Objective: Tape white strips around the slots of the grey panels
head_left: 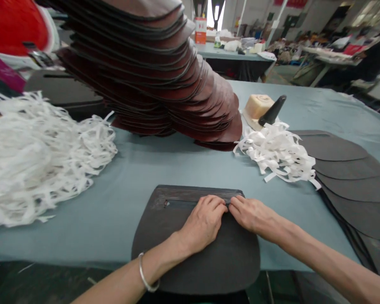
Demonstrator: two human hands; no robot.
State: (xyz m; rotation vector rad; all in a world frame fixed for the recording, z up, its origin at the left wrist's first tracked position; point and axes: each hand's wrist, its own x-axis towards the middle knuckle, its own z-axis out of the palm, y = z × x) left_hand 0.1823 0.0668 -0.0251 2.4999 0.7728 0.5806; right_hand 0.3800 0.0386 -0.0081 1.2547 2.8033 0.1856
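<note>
A dark grey rounded panel (205, 270) lies flat on the worktop (120, 177), at the middle of the near edge and overhanging it slightly. A darker strip (198, 195) runs along its far edge, with a narrow slot (180, 203) showing just below it. Both hands rest on that strip: the left hand (202, 221), with a silver bangle (143, 272) on its wrist, and the right hand (255, 217). The fingers (217, 203) of each hand lie close together and nearly flat, pressing down rather than gripping, and the fingertips of the two hands almost meet at the centre of the strip.

The panel looks thin, light and pliable, more like a soft sheet than a rigid board, and its matt face seems unlikely to be slippery. It would probably sag if lifted from one point, so the broad curved edge, clear of the strip, looks like the best place to take it with both hands.

Around it, a large heap of white paper strips (34, 156) sits at 9 o'clock and a smaller one (278, 154) at 2 o'clock. A fanned stack of reddish-brown panels (164, 84) looms at 12 o'clock, and overlapping grey panels (345, 177) lie at 3 o'clock. A black tapered handle (272, 110) leans against a tan block (256, 106) at 1 o'clock.
</note>
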